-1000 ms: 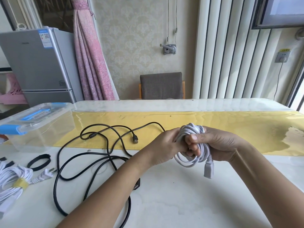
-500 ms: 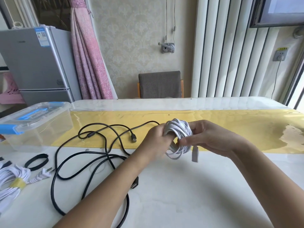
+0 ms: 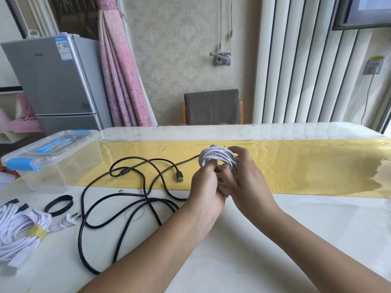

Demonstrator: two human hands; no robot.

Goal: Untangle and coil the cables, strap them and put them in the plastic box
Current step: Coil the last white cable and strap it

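Observation:
A coiled white cable (image 3: 215, 157) is held above the table between both hands. My left hand (image 3: 206, 187) grips its lower left part, and my right hand (image 3: 243, 176) wraps round its right side, fingers curled over the loops. A loose black USB cable (image 3: 131, 199) lies tangled on the table to the left, its plug (image 3: 179, 177) on the yellow strip. The clear plastic box (image 3: 53, 157) with blue lid clips stands closed at the far left. Another white cable bundle (image 3: 19, 229) with a yellow strap lies at the left edge.
A black strap loop (image 3: 59, 205) lies near the white bundle, with more black straps (image 3: 12, 203) beside it. A yellow runner (image 3: 306, 168) crosses the table. A grey chair (image 3: 212, 106) stands behind the table, a fridge (image 3: 53, 81) at the left.
The white coil has been raised and turned; its hanging connector end, seen below the hands before, is now tucked out of sight. Both hands have closed in together on the coil.

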